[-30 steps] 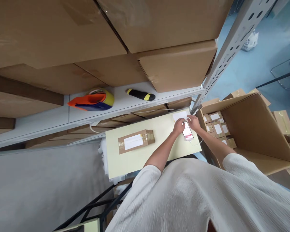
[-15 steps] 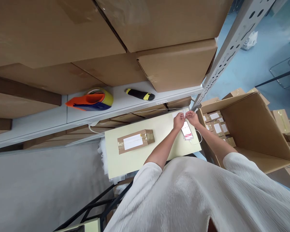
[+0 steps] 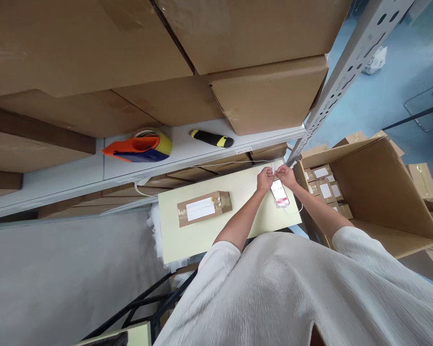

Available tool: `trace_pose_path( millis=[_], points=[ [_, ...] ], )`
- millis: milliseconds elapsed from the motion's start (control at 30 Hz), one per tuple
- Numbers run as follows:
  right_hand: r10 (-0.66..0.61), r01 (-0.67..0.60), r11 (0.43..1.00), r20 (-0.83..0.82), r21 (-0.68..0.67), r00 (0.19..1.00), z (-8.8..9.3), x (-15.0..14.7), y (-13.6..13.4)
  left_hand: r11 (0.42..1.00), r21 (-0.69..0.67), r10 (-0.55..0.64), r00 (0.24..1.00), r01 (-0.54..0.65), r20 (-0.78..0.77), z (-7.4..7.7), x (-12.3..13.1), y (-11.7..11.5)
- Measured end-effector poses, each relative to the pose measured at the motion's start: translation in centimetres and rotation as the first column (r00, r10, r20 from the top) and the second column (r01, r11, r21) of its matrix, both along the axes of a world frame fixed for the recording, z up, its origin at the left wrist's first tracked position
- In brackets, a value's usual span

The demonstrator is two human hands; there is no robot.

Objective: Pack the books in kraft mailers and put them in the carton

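Note:
My left hand (image 3: 265, 179) and my right hand (image 3: 286, 176) are close together at the far right end of the pale table (image 3: 245, 206), both with fingers pinched. Between the fingertips shows a thin white strip (image 3: 273, 167), too small to tell its exact kind. Just below the hands lies a phone (image 3: 279, 193) with a lit screen and a white cable attached. Farther left on the table rests a taped cardboard box (image 3: 222, 202) bearing a white label (image 3: 200, 209).
A shelf (image 3: 187, 150) above the table carries large cartons (image 3: 267, 98), an orange-and-blue tape dispenser (image 3: 139, 148) and a black-and-yellow utility knife (image 3: 212, 138). At right, an open carton (image 3: 386, 182) contains several small labelled boxes (image 3: 324, 190). A metal post (image 3: 341, 86) rises beside it.
My left hand has shifted very slightly left, and the fingers still meet at the white strip. The view has moved a little; the box and phone stay in place.

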State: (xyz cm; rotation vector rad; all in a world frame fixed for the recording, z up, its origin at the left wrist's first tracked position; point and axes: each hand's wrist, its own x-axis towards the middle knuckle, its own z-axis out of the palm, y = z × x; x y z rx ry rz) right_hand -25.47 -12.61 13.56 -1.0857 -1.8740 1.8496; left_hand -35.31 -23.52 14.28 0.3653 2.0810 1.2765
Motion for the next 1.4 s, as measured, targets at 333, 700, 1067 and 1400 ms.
trace_pose_path(
  millis=[333, 700, 1067, 1400],
  points=[
    [0.114, -0.159, 0.931, 0.152, 0.33, 0.982, -0.7, 0.9, 0.7, 0.999, 0.046, 0.022, 0.997, -0.019, -0.067, 0.2, -0.5, -0.9],
    [0.1, -0.416, 0.806, 0.596, 0.421, 0.797, -0.9, 2.5, 2.4, 0.994, -0.064, 0.066, 0.958, -0.087, -0.279, 1.7, -5.3, -6.2],
    [0.156, -0.556, 0.753, 0.726, 0.352, 0.67, -0.7, 1.8, 2.3, 0.964, -0.078, 0.211, 0.908, -0.255, -0.361, 5.0, -7.2, -10.8],
    [0.478, -0.6, 0.647, 0.364, 0.47, 0.8, 0.9, -1.7, -4.9, 0.934, 0.092, 0.358, 0.903, -0.346, -0.236, 6.9, -6.1, -15.1]
  ],
)
